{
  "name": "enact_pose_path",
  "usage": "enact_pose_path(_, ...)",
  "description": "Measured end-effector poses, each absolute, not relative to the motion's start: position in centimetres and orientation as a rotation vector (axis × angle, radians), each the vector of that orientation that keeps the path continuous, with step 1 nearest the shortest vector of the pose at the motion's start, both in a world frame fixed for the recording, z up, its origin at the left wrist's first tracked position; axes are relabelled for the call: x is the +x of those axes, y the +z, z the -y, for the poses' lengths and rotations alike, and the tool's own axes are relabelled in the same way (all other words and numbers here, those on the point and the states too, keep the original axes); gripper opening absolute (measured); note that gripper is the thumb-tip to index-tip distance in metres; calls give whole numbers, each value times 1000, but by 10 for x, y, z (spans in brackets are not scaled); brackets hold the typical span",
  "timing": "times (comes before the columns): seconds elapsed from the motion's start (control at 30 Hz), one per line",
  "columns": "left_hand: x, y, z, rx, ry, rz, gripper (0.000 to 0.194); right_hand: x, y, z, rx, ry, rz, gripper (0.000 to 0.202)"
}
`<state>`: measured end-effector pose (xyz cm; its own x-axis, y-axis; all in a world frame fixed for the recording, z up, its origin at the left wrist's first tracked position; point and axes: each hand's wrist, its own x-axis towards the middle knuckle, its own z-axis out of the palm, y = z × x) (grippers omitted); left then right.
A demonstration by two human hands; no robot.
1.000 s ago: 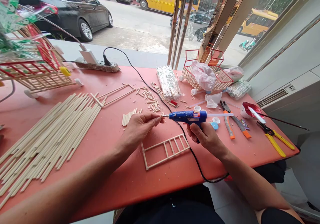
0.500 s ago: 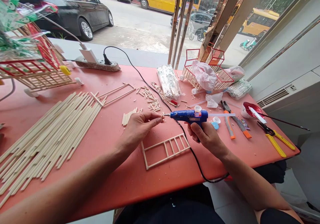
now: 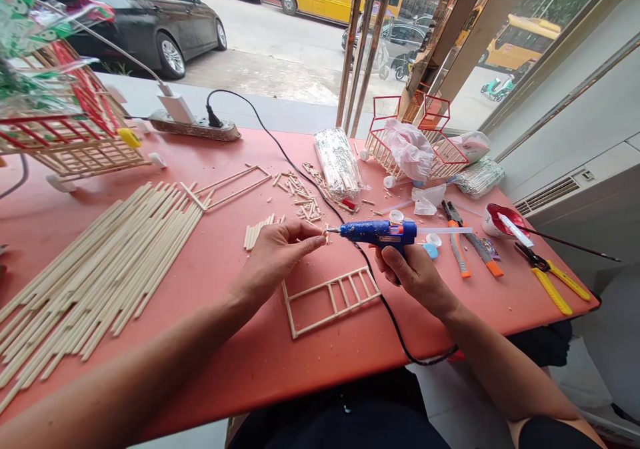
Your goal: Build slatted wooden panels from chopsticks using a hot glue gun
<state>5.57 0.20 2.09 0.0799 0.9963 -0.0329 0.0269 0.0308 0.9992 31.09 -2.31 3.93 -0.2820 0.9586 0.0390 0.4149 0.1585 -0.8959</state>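
My right hand (image 3: 413,269) is wrapped round the blue glue gun (image 3: 377,233), nozzle right by the little stick (image 3: 327,234) my left hand (image 3: 280,252) is pinching, wooden frame (image 3: 333,299) lying nearer me.

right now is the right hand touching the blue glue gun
Touching. The head view shows the right hand wrapped around the handle of the blue glue gun, with no gap between them.

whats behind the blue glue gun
Behind the glue gun, a black cord and part of a white cap show; the cap's other part and anything else there are covered.
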Motion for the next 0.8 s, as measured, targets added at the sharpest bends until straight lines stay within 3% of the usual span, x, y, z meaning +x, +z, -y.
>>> enact_pose_path(0.8,54,21,-3,1342,1090,-1170,20,312,40,24,-1301,1025,1834,66)
